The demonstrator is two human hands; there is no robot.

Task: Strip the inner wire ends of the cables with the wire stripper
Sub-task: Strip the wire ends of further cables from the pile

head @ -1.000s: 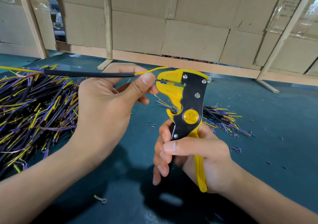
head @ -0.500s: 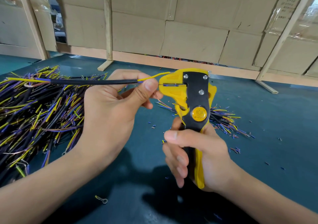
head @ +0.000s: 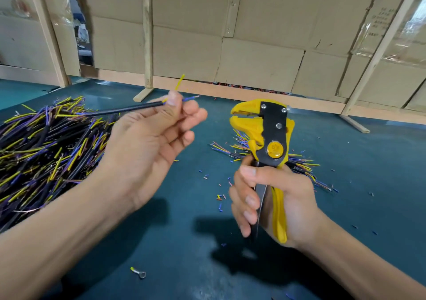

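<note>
A heap of black-sheathed cables with yellow and purple inner wires (head: pixel 43 152) lies at the left of the teal desk (head: pixel 184 242), a smaller bundle of cables (head: pixel 232 147) sits behind the tool, and snipped insulation bits (head: pixel 219 196) and a small metal ring terminal (head: pixel 139 273) are scattered between. The left hand (head: pixel 147 147) pinches one black cable (head: pixel 124 110) near its end between thumb and fingers, its yellow wire (head: pixel 179 82) sticking up, well apart from the tool. The right hand (head: pixel 276 198) has its grip clenched round the handles of the upright yellow-and-black wire stripper (head: pixel 265 133).

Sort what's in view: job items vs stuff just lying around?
Job:
- wire stripper, gripped by right hand
- black cable, pinched by left hand
- unstripped cable pile
- done pile behind the stripper

Lying about:
- ring terminal
- insulation scraps
- cardboard wall
</note>
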